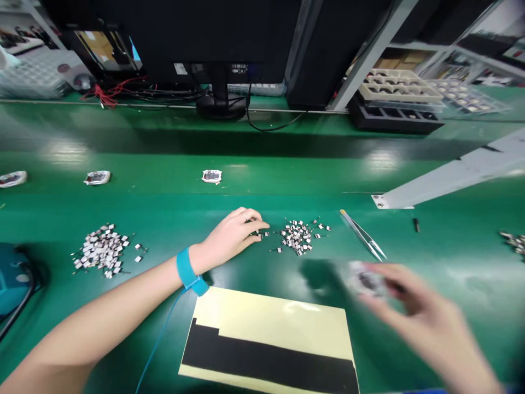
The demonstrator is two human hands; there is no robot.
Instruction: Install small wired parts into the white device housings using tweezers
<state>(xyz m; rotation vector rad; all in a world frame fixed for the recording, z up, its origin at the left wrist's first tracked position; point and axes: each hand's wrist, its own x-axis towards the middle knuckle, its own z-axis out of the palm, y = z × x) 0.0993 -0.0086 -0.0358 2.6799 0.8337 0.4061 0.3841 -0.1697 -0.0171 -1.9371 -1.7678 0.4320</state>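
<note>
My left hand (pixel 238 230), with a blue wrist strap (pixel 188 269) round its wrist, rests low over the green bench. Its thumb and index finger close round a small silver component (pixel 266 234), partly hidden by the fingertips. Just right of them lies a pile of similar small components (pixel 297 237) with dark leads. My right hand (pixel 414 306), smeared by motion, grips a small white-rimmed device housing (pixel 367 280) above the bench at the right. Its details are blurred.
Tweezers (pixel 363 235) lie right of the pile. A yellow sheet with black strips (pixel 279 317) is in front. Another component pile (pixel 102 249) sits at left. White-rimmed housings (pixel 212 175) line the back. A slanted white post (pixel 451 169) stands at right, below a monitor (pixel 176 38) and trays (pixel 400 87).
</note>
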